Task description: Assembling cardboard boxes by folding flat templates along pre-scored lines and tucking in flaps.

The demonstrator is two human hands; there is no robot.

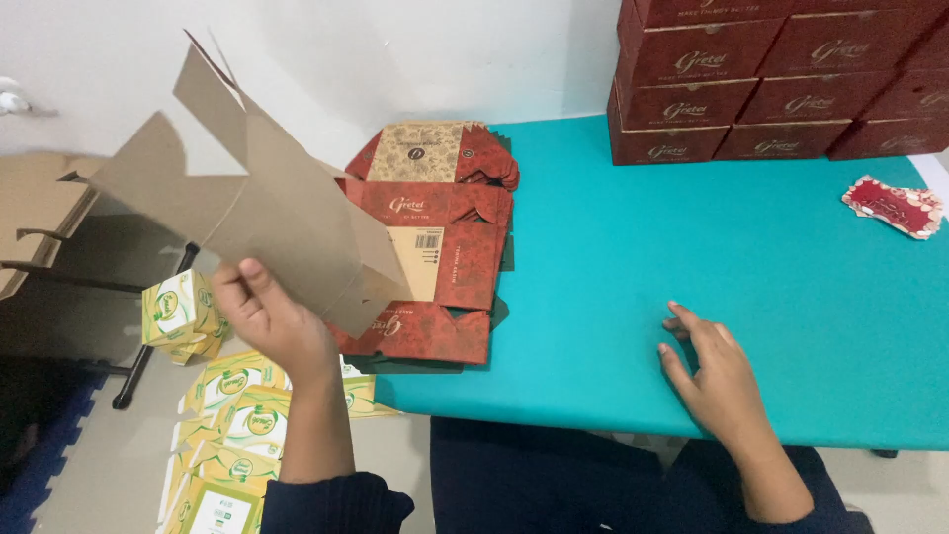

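My left hand point(265, 314) grips a flat, unfolded carton blank point(257, 203) by its lower edge and holds it up off the table's left end, brown inner side facing me. Under it, a stack of flat red carton blanks point(445, 247) lies on the teal table point(692, 227). My right hand point(714, 371) rests flat on the table near the front edge, fingers spread, holding nothing.
Assembled red boxes point(771, 79) are stacked at the table's far right corner. A small red patterned card piece point(895, 206) lies at the right. Yellow-green cartons point(232, 425) are piled on the floor at the left, beside a dark stand with brown cardboard point(40, 213).
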